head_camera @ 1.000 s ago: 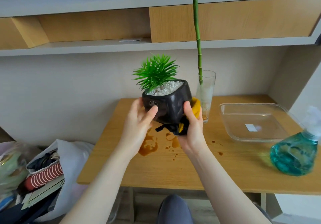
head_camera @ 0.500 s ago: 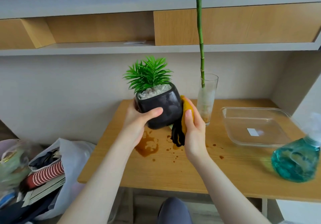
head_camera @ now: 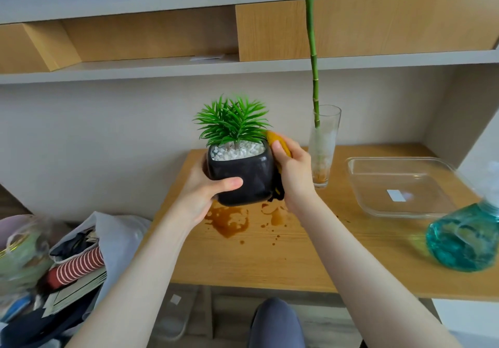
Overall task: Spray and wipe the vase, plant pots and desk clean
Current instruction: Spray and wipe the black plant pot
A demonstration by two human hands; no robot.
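Note:
A black glossy plant pot [head_camera: 247, 177] with white pebbles and a spiky green plant hangs above the wooden desk [head_camera: 310, 256]. My left hand [head_camera: 205, 193] grips its left side, thumb across the front. My right hand [head_camera: 293, 169] holds a yellow and black cloth [head_camera: 278, 142] against the pot's right side. A tall glass vase [head_camera: 324, 145] with a green bamboo stalk stands behind, brown residue at its bottom. Brown spill stains [head_camera: 229, 219] lie on the desk under the pot. A teal spray bottle [head_camera: 464, 239] stands at the right.
A clear glass dish [head_camera: 399, 185] sits on the desk's right half. Bags and clutter [head_camera: 67, 264] pile on the floor to the left. Shelves [head_camera: 243, 64] run along the wall above. My knee [head_camera: 275, 320] shows below the desk's front edge.
The pot has turned and tipped so its top faces me more. My right hand with the cloth slid from under the pot up its right side toward the rim.

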